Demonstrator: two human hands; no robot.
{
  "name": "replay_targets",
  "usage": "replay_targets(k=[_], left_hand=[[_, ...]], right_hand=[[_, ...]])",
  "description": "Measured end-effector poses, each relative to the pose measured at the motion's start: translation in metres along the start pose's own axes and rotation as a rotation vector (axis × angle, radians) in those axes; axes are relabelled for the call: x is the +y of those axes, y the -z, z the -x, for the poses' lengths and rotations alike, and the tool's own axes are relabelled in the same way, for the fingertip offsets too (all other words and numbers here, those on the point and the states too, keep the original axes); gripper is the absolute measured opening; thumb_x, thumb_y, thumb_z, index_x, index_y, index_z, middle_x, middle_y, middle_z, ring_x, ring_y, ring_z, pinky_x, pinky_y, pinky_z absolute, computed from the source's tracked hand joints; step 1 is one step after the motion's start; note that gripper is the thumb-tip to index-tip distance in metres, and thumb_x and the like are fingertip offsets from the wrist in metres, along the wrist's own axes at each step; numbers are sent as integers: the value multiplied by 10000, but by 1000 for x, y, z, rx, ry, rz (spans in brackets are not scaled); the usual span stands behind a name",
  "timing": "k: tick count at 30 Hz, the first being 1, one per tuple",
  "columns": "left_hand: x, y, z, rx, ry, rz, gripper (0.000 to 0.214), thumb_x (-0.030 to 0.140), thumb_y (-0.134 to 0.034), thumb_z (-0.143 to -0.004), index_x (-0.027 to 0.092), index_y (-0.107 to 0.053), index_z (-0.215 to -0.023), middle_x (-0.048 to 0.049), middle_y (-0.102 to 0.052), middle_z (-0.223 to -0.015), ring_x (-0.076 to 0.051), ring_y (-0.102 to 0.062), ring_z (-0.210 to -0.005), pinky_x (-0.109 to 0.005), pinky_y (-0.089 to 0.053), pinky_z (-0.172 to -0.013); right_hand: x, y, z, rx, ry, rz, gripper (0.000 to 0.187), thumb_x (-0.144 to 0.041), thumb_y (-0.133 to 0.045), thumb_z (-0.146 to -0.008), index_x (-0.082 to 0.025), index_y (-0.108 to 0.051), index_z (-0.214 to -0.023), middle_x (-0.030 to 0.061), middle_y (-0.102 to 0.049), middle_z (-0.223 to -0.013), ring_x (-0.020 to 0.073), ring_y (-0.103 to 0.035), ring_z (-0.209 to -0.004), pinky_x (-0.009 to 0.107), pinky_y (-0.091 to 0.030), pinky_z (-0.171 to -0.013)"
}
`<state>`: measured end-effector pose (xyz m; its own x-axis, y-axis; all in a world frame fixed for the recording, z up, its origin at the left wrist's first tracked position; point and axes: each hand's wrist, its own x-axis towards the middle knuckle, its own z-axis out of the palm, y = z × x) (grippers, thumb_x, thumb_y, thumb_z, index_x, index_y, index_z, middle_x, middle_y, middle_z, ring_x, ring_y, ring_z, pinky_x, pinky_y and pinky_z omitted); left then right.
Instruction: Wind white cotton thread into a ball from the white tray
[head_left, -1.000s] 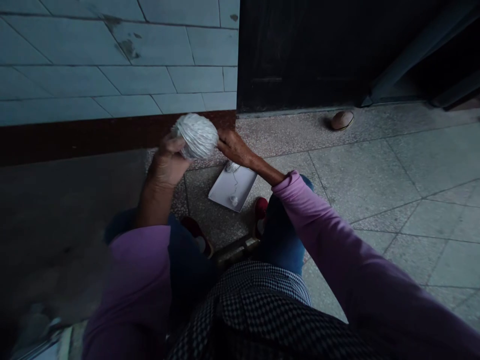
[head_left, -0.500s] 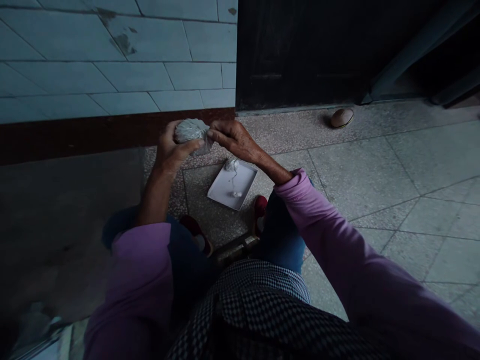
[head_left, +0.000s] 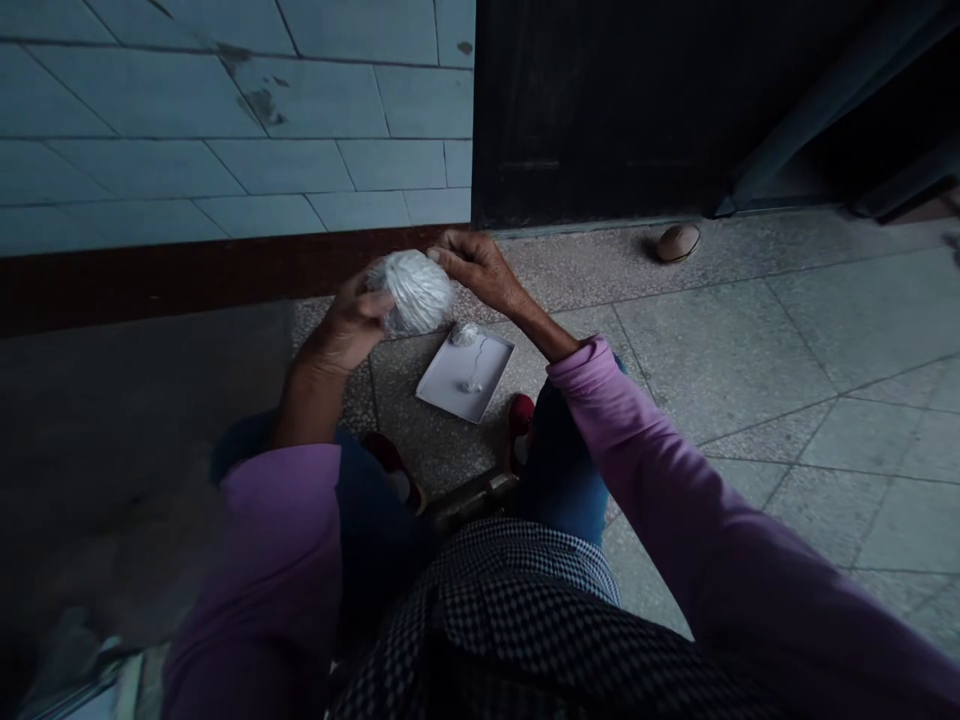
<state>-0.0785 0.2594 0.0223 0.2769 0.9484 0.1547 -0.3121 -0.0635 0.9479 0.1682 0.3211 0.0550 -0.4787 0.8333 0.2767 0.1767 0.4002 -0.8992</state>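
A ball of pale yarn rests in my left hand, whose fingers wrap round its left side. My right hand is closed in a pinch at the ball's upper right edge, on yarn; the strand itself is too fine to make out there. Below the hands, a shallow white box lid lies on the floor. At its far edge sits a smaller ball of yarn. A thin strand runs from it to a little white clump inside the lid.
A tiled wall and a dark door stand in front. Near the door's foot lies a small rounded brownish object on the stone floor. My red shoes are close to the lid.
The larger yarn ball has turned in my left hand and shifted slightly right and down, showing more of its wound side. My right hand has moved slightly right and up.
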Motion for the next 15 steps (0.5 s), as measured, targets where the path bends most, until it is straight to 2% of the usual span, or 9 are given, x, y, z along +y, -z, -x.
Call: replay_targets(k=[3, 6, 10, 13, 15], left_hand=[[-5, 10, -6, 122, -117, 91, 923, 757, -1158, -704, 264, -836, -1416, -176, -925, -1418, -503, -760, -1639, -744, -614, -1458], [-8, 18, -11, 260, -153, 78, 951, 797, -1163, -672, 271, -835, -1392, -163, -925, -1429, -487, -744, -1654, -725, -619, -1457], [-11, 20, -18, 380, -117, -56, 1052, 891, -1184, -540, 265, -827, -1306, -162, -901, -1436, -504, -785, -1571, -724, -688, -1354], [-16, 22, -23, 464, -104, -211, 1176, 985, -1163, -463, 263, -784, -1310, -156, -872, -1462, -466, -809, -1463, -698, -702, -1298], [-21, 25, -26, 517, -110, -354, 1245, 1029, -1141, -452, 259, -752, -1349, -139, -862, -1427, -417, -805, -1383, -658, -691, -1278]], right_hand=[[6, -12, 1, -58, -5, 64, 638, -650, -742, -1340, -265, -570, -861, 14, -591, -884, 229, -549, -931, 368, -504, -940], [6, -23, 7, -180, -17, 130, 563, -630, -717, -1345, -252, -653, -932, 31, -684, -939, 252, -618, -994, 374, -515, -1003], [6, -28, 12, -331, -33, 196, 455, -539, -688, -1342, -255, -673, -986, 26, -733, -994, 256, -636, -1028, 368, -519, -1027], [6, -28, 12, -368, -19, 192, 364, -423, -675, -1309, -256, -668, -986, 32, -709, -971, 266, -640, -996, 389, -517, -1003], [3, -28, 11, -374, -15, 171, 380, -441, -692, -1303, -257, -670, -971, 34, -688, -937, 273, -632, -981, 397, -518, -988]])
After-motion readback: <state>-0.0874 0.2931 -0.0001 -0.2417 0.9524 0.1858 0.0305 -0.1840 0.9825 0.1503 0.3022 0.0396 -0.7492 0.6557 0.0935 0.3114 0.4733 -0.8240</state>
